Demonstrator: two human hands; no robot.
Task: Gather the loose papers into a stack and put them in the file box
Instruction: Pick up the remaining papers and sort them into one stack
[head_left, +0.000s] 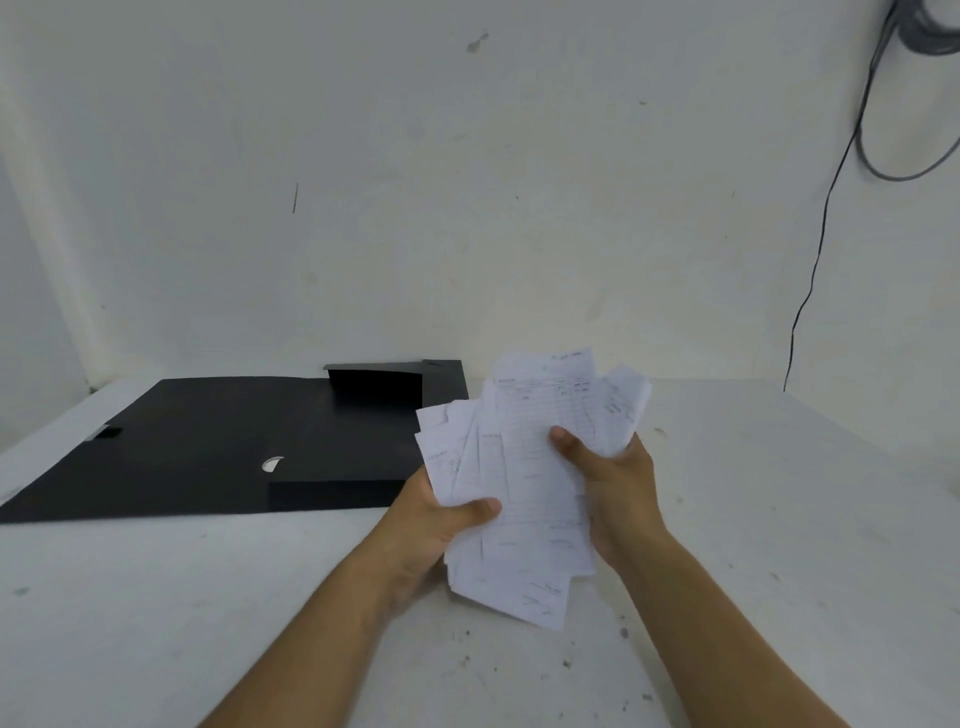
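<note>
Both hands are on the papers (524, 483), holding the bundle up off the table (779, 519), right of centre and near the camera. Left hand (441, 525) grips the lower left edge — thumb pressed across the front of the sheets, fingers hidden behind. Right hand (618, 488) clamps the right edge, thumb lying on the top sheet about mid-height, the other fingers curled round the back.

Papers: white printed forms with faint table lines and some handwriting, text too blurred to read. Not squared up yet — sheets fan out at several angles, corners sticking out top left, top right and at the bottom, where one sheet hangs lower than the rest. Bundle tilts slightly away from the camera.

File box (234, 447) is black, lying opened out flat on the table, left of the papers and just behind them; its right end is partly hidden by the fanned sheets. One short flap stands up at the far right corner, and a small finger hole shows pale near the front edge. No paper in it.
</note>
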